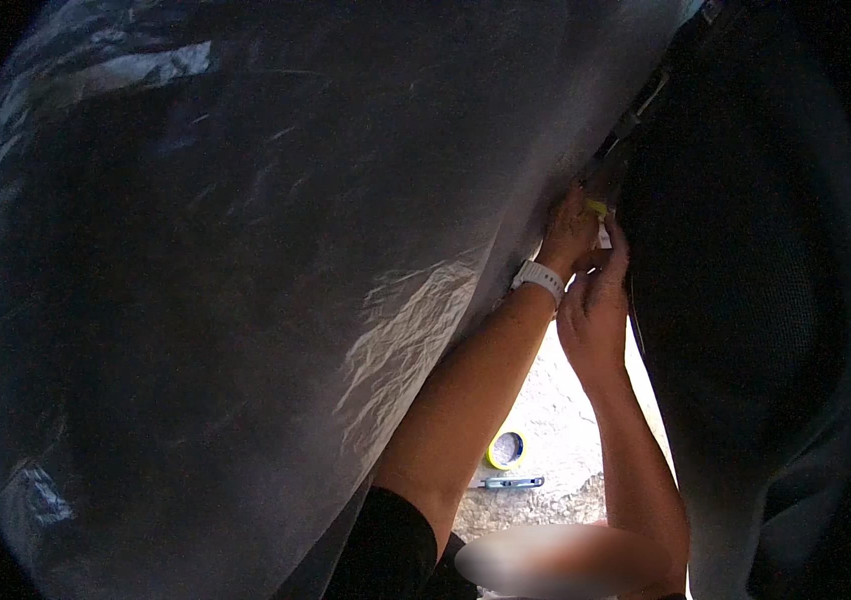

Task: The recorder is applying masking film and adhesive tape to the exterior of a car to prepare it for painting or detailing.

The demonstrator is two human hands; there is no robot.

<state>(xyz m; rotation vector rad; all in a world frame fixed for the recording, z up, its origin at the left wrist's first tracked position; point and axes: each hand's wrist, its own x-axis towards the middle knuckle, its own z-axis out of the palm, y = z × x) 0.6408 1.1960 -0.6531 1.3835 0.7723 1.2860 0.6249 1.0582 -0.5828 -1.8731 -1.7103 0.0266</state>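
Note:
Both of my arms reach up through a narrow gap between two dark sheets. My left hand (572, 225), with a pale wristwatch (540, 278) on its wrist, is at the edge of the left sheet (395, 187). A small yellow piece (596, 206) shows by its fingertips; whether they grip it is hard to see. My right hand (599, 296) is just below and to the right, fingers bent upward, thumb close to the left hand. Its fingertips come near the same yellow piece and a small whitish bit under it. Shadow and overlap hide what the fingers touch.
Below the gap, on a bright, rough, stone-like surface (560, 397), lie a yellow-rimmed roll of tape (506, 449) and a utility knife (514, 482). The right sheet (733, 300) hangs close beside my right forearm. A dark seam or strip (632, 120) runs upward above my hands.

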